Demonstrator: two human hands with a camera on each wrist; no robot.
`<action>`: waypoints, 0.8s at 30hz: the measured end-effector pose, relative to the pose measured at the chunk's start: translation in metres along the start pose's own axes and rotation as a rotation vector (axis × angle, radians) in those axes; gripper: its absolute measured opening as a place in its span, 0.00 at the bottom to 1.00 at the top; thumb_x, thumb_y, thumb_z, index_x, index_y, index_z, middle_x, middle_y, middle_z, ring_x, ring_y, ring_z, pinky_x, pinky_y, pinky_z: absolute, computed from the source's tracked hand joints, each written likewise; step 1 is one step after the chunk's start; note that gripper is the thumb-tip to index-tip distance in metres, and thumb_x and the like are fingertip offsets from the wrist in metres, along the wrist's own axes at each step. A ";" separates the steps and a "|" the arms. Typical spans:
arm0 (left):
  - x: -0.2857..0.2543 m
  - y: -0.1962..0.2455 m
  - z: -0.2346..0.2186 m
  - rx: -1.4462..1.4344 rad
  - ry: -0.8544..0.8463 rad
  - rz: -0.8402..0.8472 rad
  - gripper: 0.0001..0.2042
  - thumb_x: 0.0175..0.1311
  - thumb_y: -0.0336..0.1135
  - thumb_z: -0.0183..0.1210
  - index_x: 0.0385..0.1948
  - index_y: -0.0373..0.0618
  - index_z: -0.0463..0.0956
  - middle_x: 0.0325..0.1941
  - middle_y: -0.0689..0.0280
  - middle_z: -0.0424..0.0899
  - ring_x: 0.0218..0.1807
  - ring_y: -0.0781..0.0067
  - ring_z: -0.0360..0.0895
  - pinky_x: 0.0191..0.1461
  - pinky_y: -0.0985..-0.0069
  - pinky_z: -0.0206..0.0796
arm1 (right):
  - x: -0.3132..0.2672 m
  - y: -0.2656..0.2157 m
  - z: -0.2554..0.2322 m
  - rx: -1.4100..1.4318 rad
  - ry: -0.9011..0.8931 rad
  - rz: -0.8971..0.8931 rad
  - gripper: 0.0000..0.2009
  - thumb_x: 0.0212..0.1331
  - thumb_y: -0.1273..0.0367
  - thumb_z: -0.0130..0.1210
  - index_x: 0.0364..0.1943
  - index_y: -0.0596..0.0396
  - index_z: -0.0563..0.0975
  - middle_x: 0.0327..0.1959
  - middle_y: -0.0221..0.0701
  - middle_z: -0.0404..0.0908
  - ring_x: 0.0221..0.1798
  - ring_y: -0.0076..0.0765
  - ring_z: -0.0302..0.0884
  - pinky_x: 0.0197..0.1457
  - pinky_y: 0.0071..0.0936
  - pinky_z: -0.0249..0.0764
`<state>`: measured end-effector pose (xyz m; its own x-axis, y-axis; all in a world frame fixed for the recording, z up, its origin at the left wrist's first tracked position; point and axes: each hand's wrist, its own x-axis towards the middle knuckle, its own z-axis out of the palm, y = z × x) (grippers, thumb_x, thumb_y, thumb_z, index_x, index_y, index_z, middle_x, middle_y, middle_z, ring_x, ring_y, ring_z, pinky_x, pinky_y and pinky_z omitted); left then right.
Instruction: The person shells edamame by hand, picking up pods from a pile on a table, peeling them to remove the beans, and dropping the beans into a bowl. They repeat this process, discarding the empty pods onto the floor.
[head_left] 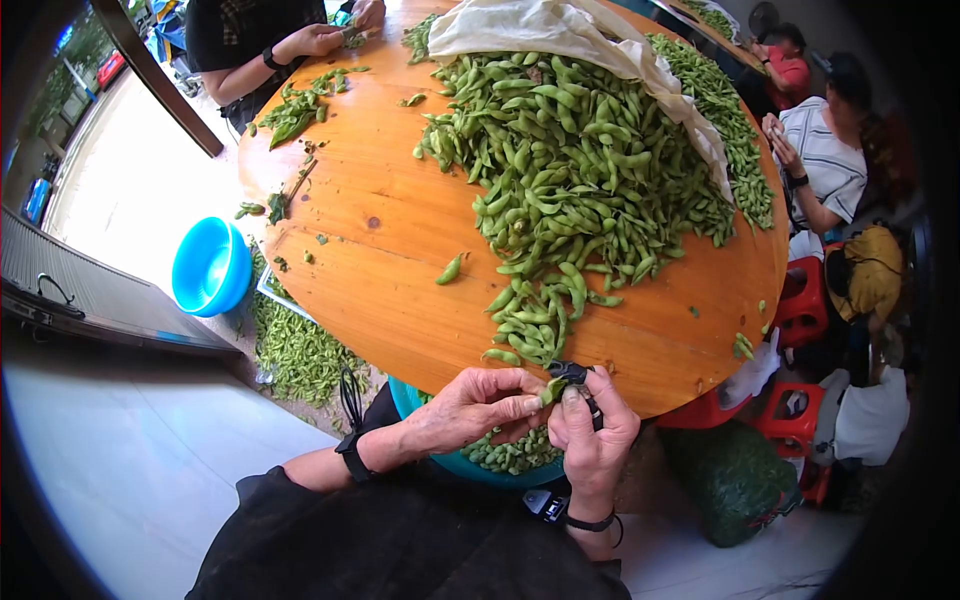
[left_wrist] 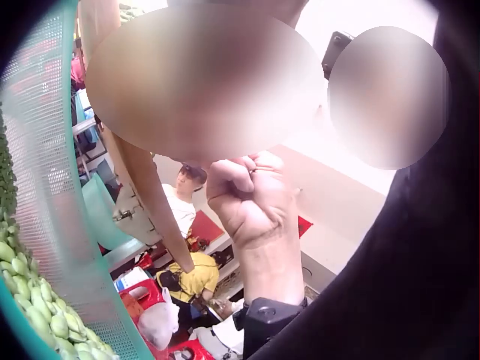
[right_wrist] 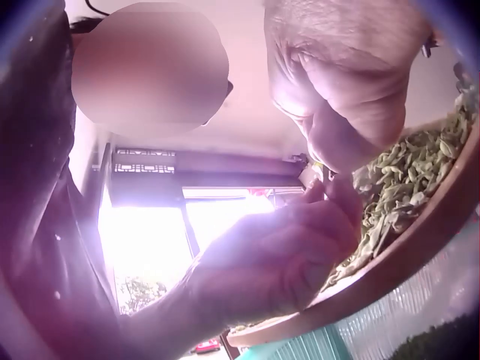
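At the table's near edge my left hand (head_left: 492, 405) pinches a green soybean pod (head_left: 552, 391) between thumb and fingers. Facing it, my right hand (head_left: 597, 428) grips a small black tool (head_left: 568, 373), whose tip lies right at the pod. What kind of tool it is, I cannot tell. Below both hands stands a teal basin (head_left: 405, 398) of shelled beans (head_left: 505, 455). A big heap of pods (head_left: 590, 160) spreads over the wooden table (head_left: 370, 210), its narrow end close beyond my hands. In the left wrist view, blur covers much around the curled right hand (left_wrist: 251, 199).
A pale cloth (head_left: 560, 30) lies over the heap's far side. Across the table another person's hands (head_left: 325, 40) handle pods. On the floor are a blue basin (head_left: 212, 268), many pods (head_left: 300, 350), red stools (head_left: 795, 415) and a dark green sack (head_left: 735, 480).
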<state>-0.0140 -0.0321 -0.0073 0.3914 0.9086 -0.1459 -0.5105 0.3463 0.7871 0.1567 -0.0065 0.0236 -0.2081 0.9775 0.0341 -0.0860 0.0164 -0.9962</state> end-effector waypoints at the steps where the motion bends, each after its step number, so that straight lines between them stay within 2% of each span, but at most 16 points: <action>1: -0.001 0.001 0.001 -0.047 0.027 -0.011 0.08 0.74 0.33 0.54 0.43 0.38 0.78 0.28 0.70 0.76 0.27 0.83 0.69 0.28 0.84 0.59 | 0.000 0.000 -0.001 0.118 -0.020 0.035 0.06 0.65 0.80 0.51 0.43 0.69 0.76 0.28 0.26 0.71 0.20 0.15 0.65 0.19 0.18 0.61; 2: -0.001 0.002 0.001 -0.094 0.054 -0.021 0.08 0.73 0.33 0.56 0.41 0.38 0.78 0.27 0.70 0.76 0.25 0.83 0.69 0.26 0.83 0.59 | 0.000 0.000 -0.002 0.236 -0.039 0.070 0.07 0.65 0.80 0.51 0.45 0.69 0.76 0.26 0.26 0.71 0.19 0.14 0.63 0.19 0.18 0.59; 3: -0.002 0.002 0.002 -0.094 0.054 -0.022 0.08 0.73 0.33 0.56 0.41 0.38 0.78 0.27 0.70 0.76 0.25 0.83 0.69 0.26 0.83 0.59 | 0.001 -0.001 -0.005 0.236 -0.039 0.070 0.07 0.65 0.80 0.51 0.45 0.69 0.76 0.26 0.26 0.71 0.19 0.14 0.63 0.19 0.18 0.59; 5: -0.002 0.002 0.003 -0.112 0.194 -0.030 0.07 0.70 0.33 0.60 0.37 0.38 0.79 0.24 0.70 0.76 0.22 0.83 0.68 0.23 0.82 0.56 | 0.006 -0.002 -0.011 0.357 -0.047 0.240 0.11 0.67 0.79 0.49 0.50 0.69 0.75 0.23 0.23 0.69 0.19 0.13 0.60 0.20 0.17 0.56; 6: -0.002 0.003 0.003 -0.110 0.195 -0.030 0.07 0.70 0.33 0.60 0.37 0.38 0.79 0.24 0.70 0.76 0.22 0.83 0.68 0.23 0.82 0.56 | 0.006 -0.003 -0.014 0.359 -0.048 0.239 0.11 0.67 0.79 0.49 0.50 0.69 0.75 0.23 0.23 0.69 0.19 0.13 0.60 0.20 0.17 0.56; 8: -0.001 0.003 0.007 -0.093 0.243 0.018 0.07 0.67 0.32 0.63 0.34 0.38 0.78 0.24 0.69 0.78 0.22 0.83 0.68 0.23 0.83 0.57 | 0.002 -0.006 -0.018 0.285 -0.230 0.356 0.13 0.68 0.79 0.48 0.53 0.70 0.75 0.21 0.22 0.68 0.19 0.13 0.59 0.20 0.16 0.55; 10: 0.000 0.004 0.013 -0.046 0.280 0.042 0.07 0.67 0.32 0.63 0.33 0.39 0.79 0.25 0.70 0.79 0.24 0.85 0.69 0.25 0.85 0.58 | -0.002 -0.004 -0.017 0.292 -0.217 0.360 0.12 0.68 0.79 0.48 0.53 0.68 0.76 0.19 0.21 0.66 0.19 0.13 0.59 0.21 0.16 0.55; 14: 0.001 -0.004 0.018 0.106 0.405 0.118 0.06 0.66 0.32 0.64 0.32 0.40 0.79 0.26 0.71 0.80 0.27 0.88 0.69 0.27 0.86 0.60 | -0.003 0.000 -0.012 0.254 -0.185 0.295 0.11 0.67 0.79 0.50 0.50 0.68 0.77 0.24 0.24 0.69 0.20 0.14 0.61 0.21 0.17 0.58; 18: 0.002 -0.005 0.019 0.069 0.398 0.196 0.06 0.65 0.29 0.65 0.30 0.41 0.77 0.27 0.68 0.81 0.24 0.86 0.69 0.24 0.84 0.57 | -0.003 0.006 -0.008 0.161 -0.147 0.213 0.07 0.65 0.81 0.51 0.45 0.69 0.77 0.30 0.26 0.70 0.20 0.14 0.64 0.21 0.18 0.61; 20: 0.000 -0.001 0.015 -0.152 0.291 0.070 0.06 0.66 0.29 0.63 0.30 0.42 0.75 0.25 0.69 0.80 0.22 0.85 0.67 0.23 0.84 0.54 | -0.003 0.004 -0.003 0.175 -0.141 0.207 0.07 0.65 0.80 0.51 0.44 0.68 0.77 0.29 0.26 0.70 0.20 0.14 0.64 0.21 0.18 0.60; 24: 0.000 -0.002 0.005 -0.378 0.232 -0.033 0.06 0.69 0.31 0.61 0.31 0.42 0.76 0.25 0.68 0.79 0.19 0.87 0.63 0.20 0.84 0.51 | -0.001 0.006 0.000 0.305 -0.163 0.203 0.07 0.66 0.79 0.51 0.44 0.67 0.77 0.25 0.24 0.70 0.19 0.14 0.62 0.20 0.17 0.58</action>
<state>-0.0095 -0.0337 -0.0061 0.2519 0.9090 -0.3319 -0.7615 0.3979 0.5117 0.1562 -0.0070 0.0178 -0.4007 0.9077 -0.1244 -0.3073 -0.2611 -0.9151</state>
